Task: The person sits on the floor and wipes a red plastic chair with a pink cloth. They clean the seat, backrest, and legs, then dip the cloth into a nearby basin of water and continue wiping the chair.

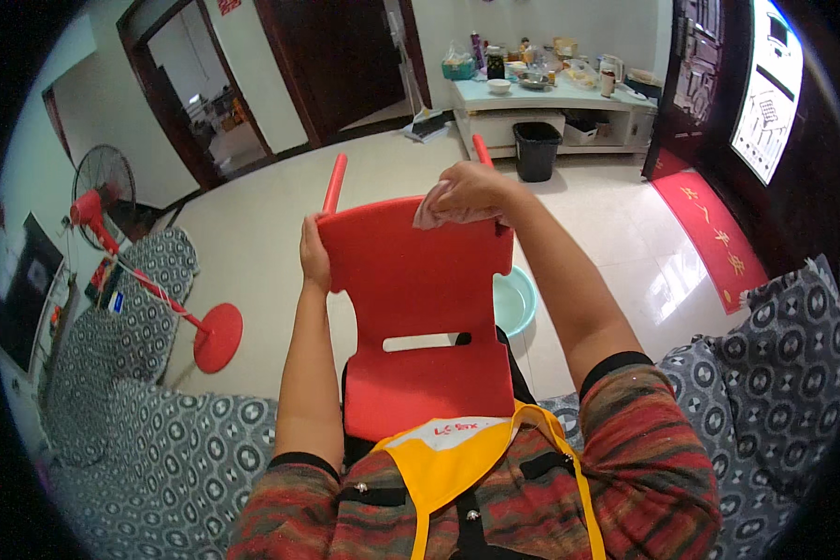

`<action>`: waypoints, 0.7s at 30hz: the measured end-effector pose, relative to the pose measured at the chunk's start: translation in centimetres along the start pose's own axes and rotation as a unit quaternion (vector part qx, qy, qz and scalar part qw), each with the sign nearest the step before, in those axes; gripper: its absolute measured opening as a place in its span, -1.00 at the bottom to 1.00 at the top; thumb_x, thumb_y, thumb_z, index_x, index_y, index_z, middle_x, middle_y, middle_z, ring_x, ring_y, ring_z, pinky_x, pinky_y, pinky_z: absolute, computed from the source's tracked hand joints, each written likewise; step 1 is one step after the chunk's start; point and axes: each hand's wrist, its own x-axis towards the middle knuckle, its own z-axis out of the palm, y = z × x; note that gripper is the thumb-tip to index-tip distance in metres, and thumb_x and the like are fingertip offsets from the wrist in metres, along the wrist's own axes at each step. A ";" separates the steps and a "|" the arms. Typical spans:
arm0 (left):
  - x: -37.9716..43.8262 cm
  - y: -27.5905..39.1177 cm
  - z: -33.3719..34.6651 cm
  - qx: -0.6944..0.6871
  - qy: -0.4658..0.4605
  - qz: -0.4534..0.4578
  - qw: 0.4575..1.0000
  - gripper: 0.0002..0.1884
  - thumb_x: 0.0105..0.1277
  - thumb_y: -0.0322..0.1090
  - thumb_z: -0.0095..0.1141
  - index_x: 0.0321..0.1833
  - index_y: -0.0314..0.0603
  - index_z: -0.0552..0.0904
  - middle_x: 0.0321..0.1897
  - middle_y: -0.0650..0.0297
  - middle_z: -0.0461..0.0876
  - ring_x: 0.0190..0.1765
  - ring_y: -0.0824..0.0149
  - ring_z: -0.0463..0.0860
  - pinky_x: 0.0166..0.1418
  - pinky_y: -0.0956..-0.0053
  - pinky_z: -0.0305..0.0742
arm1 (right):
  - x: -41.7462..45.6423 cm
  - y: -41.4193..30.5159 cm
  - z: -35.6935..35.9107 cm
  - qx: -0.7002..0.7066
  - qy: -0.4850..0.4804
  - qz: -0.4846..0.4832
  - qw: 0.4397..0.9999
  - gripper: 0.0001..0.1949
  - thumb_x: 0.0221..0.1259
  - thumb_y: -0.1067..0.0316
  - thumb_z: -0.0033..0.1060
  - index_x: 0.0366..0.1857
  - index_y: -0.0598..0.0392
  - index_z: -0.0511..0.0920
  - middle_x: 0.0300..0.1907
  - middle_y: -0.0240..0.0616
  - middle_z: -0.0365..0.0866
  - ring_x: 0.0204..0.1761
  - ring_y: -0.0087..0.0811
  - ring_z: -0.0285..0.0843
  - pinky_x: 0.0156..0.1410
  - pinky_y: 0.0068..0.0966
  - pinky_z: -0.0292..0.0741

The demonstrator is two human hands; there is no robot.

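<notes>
A red plastic chair [420, 280] rests across my lap, tipped so that two of its legs [334, 183] point away from me. My left hand [314, 253] grips its left edge near the far corner. In my right hand [470, 192] is a bunched pale pink cloth [432, 208], pressed on the chair's far edge toward the right. An oblong slot [420, 343] runs across the panel closer to my body. Part of the right leg is hidden behind my right hand.
A light green basin [514, 302] stands on the tiled floor to the right, partly behind the chair. At left is a red pedestal fan [217, 337]. Farther off are a black waste bin [536, 151] and a cluttered low cabinet [567, 100]. Patterned sofa covers [182, 462] surround me.
</notes>
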 end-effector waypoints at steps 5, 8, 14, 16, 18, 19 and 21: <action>-0.4 0.9 1.1 -0.024 -0.014 0.004 1.000 -0.48 0.61 0.11 -0.41 0.04 -0.13 0.56 -0.09 0.31 0.50 -0.01 0.39 0.43 0.21 0.46 0.35 | -1.2 2.1 -1.3 0.078 -0.013 0.032 0.996 -0.73 0.01 0.24 0.36 -0.25 0.15 0.65 -0.37 -0.27 0.67 -0.34 -0.45 0.61 -0.26 -0.48 0.57; -0.5 0.8 1.2 -0.052 -0.014 0.000 0.999 -0.48 0.60 0.11 -0.40 0.05 -0.12 0.55 -0.10 0.30 0.50 -0.02 0.40 0.43 0.19 0.47 0.36 | -1.0 3.0 -1.2 0.096 -0.004 0.004 0.995 -0.77 0.03 0.27 0.34 -0.26 0.13 0.64 -0.39 -0.32 0.65 -0.35 -0.48 0.60 -0.28 -0.52 0.57; -0.6 -0.7 0.5 0.038 0.054 0.022 0.998 -0.54 0.61 0.07 -0.37 0.05 -0.12 0.51 -0.05 0.28 0.49 0.03 0.37 0.41 0.23 0.43 0.32 | 0.9 2.0 -0.5 0.098 -0.048 0.039 0.993 -0.77 0.03 0.26 0.38 -0.28 0.14 0.65 -0.40 -0.31 0.65 -0.38 -0.51 0.55 -0.32 -0.50 0.53; -0.5 -1.2 0.0 0.040 0.067 0.016 0.997 -0.58 0.61 0.03 -0.34 0.05 -0.13 0.49 -0.02 0.26 0.47 0.08 0.34 0.39 0.29 0.40 0.28 | 2.0 0.7 0.0 0.072 -0.061 0.066 0.993 -0.74 0.01 0.23 0.41 -0.28 0.15 0.66 -0.41 -0.28 0.67 -0.38 -0.50 0.57 -0.33 -0.47 0.53; -0.4 -1.8 -0.5 0.032 0.068 0.025 0.997 -0.59 0.61 0.02 -0.34 0.06 -0.14 0.48 -0.01 0.25 0.47 0.10 0.33 0.39 0.30 0.40 0.27 | 2.4 -0.5 0.0 0.070 -0.087 0.070 0.991 -0.74 0.01 0.23 0.42 -0.29 0.16 0.66 -0.42 -0.27 0.67 -0.41 -0.47 0.58 -0.36 -0.46 0.53; -0.4 -2.1 -0.7 0.029 0.070 0.018 0.997 -0.59 0.61 0.02 -0.33 0.06 -0.14 0.48 0.00 0.24 0.47 0.10 0.33 0.39 0.31 0.40 0.26 | 2.6 -1.0 0.0 0.053 -0.094 0.098 0.989 -0.74 0.00 0.23 0.42 -0.30 0.16 0.66 -0.43 -0.27 0.67 -0.42 -0.46 0.59 -0.37 -0.46 0.53; -0.3 -2.6 -0.9 0.052 0.083 0.029 0.995 -0.59 0.61 0.01 -0.33 0.07 -0.16 0.47 0.04 0.22 0.47 0.14 0.30 0.40 0.34 0.37 0.25 | 3.0 -2.2 0.1 0.001 -0.122 0.099 0.988 -0.76 -0.01 0.23 0.43 -0.35 0.16 0.66 -0.45 -0.28 0.68 -0.46 -0.42 0.60 -0.40 -0.43 0.54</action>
